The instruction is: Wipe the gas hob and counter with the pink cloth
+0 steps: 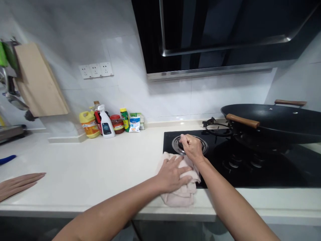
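My left hand (173, 175) lies flat with fingers spread on a pale pink cloth (180, 197). The cloth is bunched across the edge between the white counter and the black glass hob (215, 172). Above it, my right hand (192, 145) is closed in a fist over the left burner (177, 144), partly covering its metal rings. What the fist holds, if anything, is hidden. A large black wok (283, 120) with wooden handles sits on the right side of the hob, beside a dark pan support (215, 129).
Another person's hand (20, 184) rests on the counter (100, 170) at left, near a blue object (7, 160). A white spray bottle (107, 124), a yellow jug (89, 125) and several condiments stand by the wall. A range hood (215, 33) hangs overhead.
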A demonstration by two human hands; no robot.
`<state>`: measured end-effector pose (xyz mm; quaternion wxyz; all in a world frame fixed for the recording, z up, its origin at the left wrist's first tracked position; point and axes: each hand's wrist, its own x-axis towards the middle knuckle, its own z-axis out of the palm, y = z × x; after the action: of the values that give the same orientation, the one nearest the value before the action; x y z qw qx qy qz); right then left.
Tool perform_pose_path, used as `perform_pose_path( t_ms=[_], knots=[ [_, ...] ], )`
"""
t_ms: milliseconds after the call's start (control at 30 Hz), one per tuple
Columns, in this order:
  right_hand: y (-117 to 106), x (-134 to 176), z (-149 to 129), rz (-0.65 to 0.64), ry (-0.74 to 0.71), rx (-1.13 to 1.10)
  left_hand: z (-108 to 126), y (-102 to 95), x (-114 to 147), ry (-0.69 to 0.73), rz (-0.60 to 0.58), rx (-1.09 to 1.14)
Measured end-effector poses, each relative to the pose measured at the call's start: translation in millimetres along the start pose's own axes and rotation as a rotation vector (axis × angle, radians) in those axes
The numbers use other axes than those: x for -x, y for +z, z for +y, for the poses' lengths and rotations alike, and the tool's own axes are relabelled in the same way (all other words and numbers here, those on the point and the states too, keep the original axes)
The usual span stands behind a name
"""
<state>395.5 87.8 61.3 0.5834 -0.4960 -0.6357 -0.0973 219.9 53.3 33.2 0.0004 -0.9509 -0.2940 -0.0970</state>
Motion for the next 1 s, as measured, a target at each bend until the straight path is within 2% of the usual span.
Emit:
perform_pose_path(
  t_ms=[133, 200, 233, 267, 300, 333, 400, 467, 667, 767, 833, 933, 1000],
  knots=[
    [2, 5, -12, 0.024, -0.004, -0.004, -46, 1.7, -20, -0.181, 0.002, -0.038],
    [12, 15, -27, 0.030, -0.092, -0.017, -73, 3.2, -32, -0.282, -0.019, -0.061],
    [19, 22, -36, 0.023, -0.188, -0.023, -85, 4.2, -41, -0.322, -0.030, -0.070],
    [26, 29, -45, -0.019, -0.354, -0.036, -96, 5.3, -50, -0.350, -0.041, -0.076],
    [34, 35, -54, -0.098, -0.525, -0.047, -106, 6.5, -61, -0.372, -0.049, -0.080],
    [42, 41, -62, -0.148, -0.616, -0.063, -114, 7.9, -73, -0.388, -0.051, -0.084],
    [51, 50, -75, -0.189, -0.660, -0.084, -128, 10.4, -99, -0.415, -0.051, -0.096],
    [54, 54, -82, -0.168, -0.630, -0.107, -140, 11.7, -125, -0.427, -0.066, -0.109],
    [43, 43, -84, -0.115, -0.707, -0.129, -175, 7.5, -195, -0.492, -0.151, -0.149],
    [36, 31, -75, -0.081, -0.637, -0.090, -179, 7.0, -236, -0.524, -0.188, -0.174],
    [31, 24, -67, -0.095, -0.594, -0.046, -171, 9.8, -267, -0.500, -0.221, -0.179],
    [24, 15, -56, -0.122, -0.547, 0.012, -142, 17.7, -313, -0.380, -0.279, -0.158],
    [21, 11, -50, -0.067, -0.508, 0.014, -116, 23.4, -336, -0.283, -0.309, -0.134]
  ],
)
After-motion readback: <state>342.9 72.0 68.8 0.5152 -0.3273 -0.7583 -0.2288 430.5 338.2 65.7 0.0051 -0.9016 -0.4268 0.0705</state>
